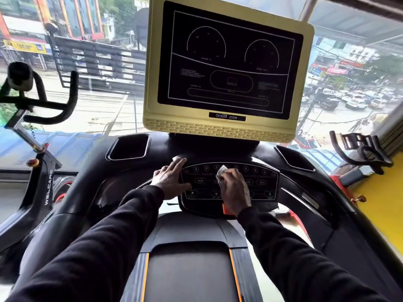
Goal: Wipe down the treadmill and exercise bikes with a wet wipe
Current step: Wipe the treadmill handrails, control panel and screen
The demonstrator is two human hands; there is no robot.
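Setting: a person stands on a treadmill (192, 269), looking down at its console; both arms in dark sleeves reach forward.
Button panel (229, 184): black, curved, at the centre of the console, printed with numbered round keys along its far edge and oval and arrow keys nearer.
Right hand (234, 190): lies on the middle of the button panel, fingers curled round a wet wipe (222, 172).
Wet wipe: white and crumpled, pinched under the right fingertips; its loose end sticks up at the far side of the hand, against the row of numbered keys.
Left hand (171, 178): flat on the left end of the button panel, fingers straight and slightly spread, holding nothing; fingertips reach the panel's far left corner.
Display (226, 68): large dark screen in a yellow-gold frame, upright on the far side of the panel, showing two dial outlines in white line; unlit.
Cup holders: one recess at far left of the console (128, 147), one at far right (296, 160).
Belt: dark running surface near the camera, edged with orange stripes.
Red tab (226, 209): at the near edge of the panel, just beside the right wrist.
Left exercise bike (41, 171): black, handlebars raised, to the left of the treadmill.
Right exercise bike (362, 149): only handlebars and part of the frame show at the right, beside a yellow wall.
Window: behind the machines, street and parked cars below.
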